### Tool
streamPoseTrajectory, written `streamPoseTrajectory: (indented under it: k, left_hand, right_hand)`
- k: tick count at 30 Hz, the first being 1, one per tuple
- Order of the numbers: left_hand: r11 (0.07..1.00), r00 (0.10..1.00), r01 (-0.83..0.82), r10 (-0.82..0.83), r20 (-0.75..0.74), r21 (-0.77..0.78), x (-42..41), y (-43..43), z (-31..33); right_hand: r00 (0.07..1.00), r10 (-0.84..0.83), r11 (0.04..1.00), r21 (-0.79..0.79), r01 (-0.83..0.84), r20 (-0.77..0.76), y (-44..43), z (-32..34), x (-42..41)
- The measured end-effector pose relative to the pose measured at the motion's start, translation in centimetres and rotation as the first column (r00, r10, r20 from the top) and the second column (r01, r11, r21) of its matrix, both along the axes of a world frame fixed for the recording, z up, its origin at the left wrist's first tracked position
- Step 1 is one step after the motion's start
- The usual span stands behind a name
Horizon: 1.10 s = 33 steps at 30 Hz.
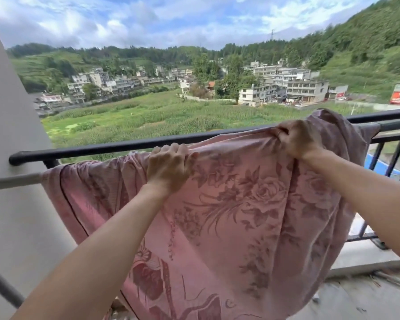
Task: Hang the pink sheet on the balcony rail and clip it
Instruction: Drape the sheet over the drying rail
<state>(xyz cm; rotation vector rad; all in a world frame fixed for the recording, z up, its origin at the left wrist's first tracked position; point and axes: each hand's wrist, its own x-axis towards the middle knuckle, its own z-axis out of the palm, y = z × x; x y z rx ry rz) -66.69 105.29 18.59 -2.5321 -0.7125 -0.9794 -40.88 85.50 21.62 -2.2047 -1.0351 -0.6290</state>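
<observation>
Hands (229, 153) bunch floral pink sheet (229, 215) at rail (97, 150).

Open air above rail (102, 147) — wall (14, 135) left

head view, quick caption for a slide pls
Both hands, left hand and right hand, grip the pink sheet at the balcony rail.

pink sheet (229, 215), darker rose floral print; black rail (102, 150).
</observation>
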Motion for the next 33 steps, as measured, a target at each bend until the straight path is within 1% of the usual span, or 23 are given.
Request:
streamPoseTrajectory:
  k: [3,5,6,7,9,11,12,13,14,15,16,17,18,19,21,24,25,27,28,29,30,31,33]
  left_hand:
    - [1.000,1.000,-0.010,0.010,-0.030,-0.019,0.3,-0.2,0.2]
    - [0.999,0.999,-0.019,0.017,-0.039,-0.042,0.2,-0.2,0.3]
    - [0.999,0.999,-0.020,0.018,-0.048,-0.045,0.0,-0.1,0.3]
    - [0.999,0.998,-0.013,0.010,-0.057,-0.049,-0.4,-0.1,0.2]
    - [0.993,0.998,0.056,-0.060,-0.036,-0.105,-1.6,0.1,0.3]
    - [0.973,0.993,0.105,-0.090,0.082,-0.205,-3.9,0.6,0.6]
    - [0.971,0.986,0.081,-0.045,0.163,-0.226,-5.6,1.1,0.6]
    - [0.975,0.968,0.016,0.040,0.246,-0.222,-7.4,2.1,0.5]
    - [0.972,0.931,-0.076,0.149,0.333,-0.223,-9.7,3.3,0.1]
    - [0.952,0.868,-0.162,0.263,0.421,-0.261,-12.0,4.6,-0.3]
    - [0.919,0.790,-0.201,0.357,0.499,-0.339,-14.3,6.0,-0.8]
    - [0.879,0.714,-0.183,0.427,0.555,-0.441,-16.2,6.8,-1.3]
    - [0.832,0.663,-0.124,0.475,0.579,-0.541,-17.4,7.2,-1.9]
    - [0.788,0.652,-0.064,0.497,0.572,-0.612,-18.2,7.1,-2.3]
    - [0.735,0.696,0.004,0.484,0.529,-0.678,-18.5,6.3,-2.8]
    - [0.724,0.725,0.050,0.448,0.523,-0.688,-18.3,5.4,-1.2]
    - [0.677,0.725,0.117,0.441,0.529,-0.726,-18.5,5.5,-0.3]
    - [0.513,0.730,0.317,0.405,0.550,-0.798,-19.2,6.1,1.7]
    - [0.437,0.739,0.386,0.381,0.556,-0.813,-19.5,6.3,2.7]
    - [0.400,0.735,0.436,0.359,0.576,-0.806,-20.1,6.9,3.9]
    - [0.397,0.719,0.471,0.345,0.604,-0.788,-20.7,7.4,5.4]
    - [0.419,0.700,0.479,0.348,0.624,-0.771,-21.2,8.4,6.8]
    - [0.493,0.631,0.490,0.368,0.683,-0.719,-22.4,10.9,9.8]
  right_hand:
    - [0.995,-0.074,0.997,-0.006,0.074,-0.069,0.3,0.0,3.1]
    - [0.986,-0.127,0.991,-0.057,0.121,-0.108,1.0,0.9,0.7]
    - [0.985,-0.143,0.987,-0.083,0.135,-0.097,1.4,1.2,-0.2]
    - [0.985,-0.149,0.983,-0.118,0.137,-0.091,1.6,1.4,-1.3]
    - [0.995,-0.074,0.989,-0.135,0.064,-0.071,1.8,1.5,-3.2]
    - [0.998,0.044,0.993,-0.111,-0.048,-0.037,2.2,1.3,-5.6]
    - [0.994,0.110,0.990,-0.084,-0.111,-0.009,2.7,1.2,-6.9]
    - [0.986,0.163,0.984,-0.070,-0.161,0.022,3.1,1.4,-8.4]
    - [0.974,0.219,0.974,-0.069,-0.215,0.057,3.6,1.5,-9.8]
    - [0.959,0.270,0.961,-0.090,-0.263,0.082,4.2,1.6,-11.4]
    - [0.942,0.321,0.943,-0.123,-0.309,0.095,4.9,1.5,-12.7]
    - [0.929,0.362,0.923,-0.174,-0.344,0.080,5.8,1.4,-13.9]
    - [0.919,0.390,0.901,-0.230,-0.368,0.055,6.7,1.1,-14.8]
    - [0.914,0.404,0.881,-0.282,-0.380,0.030,7.7,0.9,-15.8]
    - [0.918,0.397,0.867,-0.328,-0.376,-0.002,9.4,0.5,-16.8]
    - [0.895,0.435,0.856,-0.265,-0.445,-0.096,10.7,0.9,-17.1]
    - [0.881,0.454,0.850,-0.234,-0.473,-0.129,10.9,1.2,-17.3]
    - [0.853,0.488,0.840,-0.164,-0.517,-0.185,11.6,1.7,-18.0]
    - [0.838,0.507,0.828,-0.157,-0.538,-0.202,12.0,1.8,-18.6]
    - [0.830,0.524,0.812,-0.180,-0.555,-0.192,12.6,2.0,-19.5]
    - [0.836,0.524,0.806,-0.223,-0.549,-0.162,13.3,2.0,-20.4]
    - [0.849,0.514,0.813,-0.247,-0.527,-0.122,14.0,2.0,-21.2]
    - [0.885,0.461,0.859,-0.218,-0.463,-0.062,15.2,2.2,-21.9]
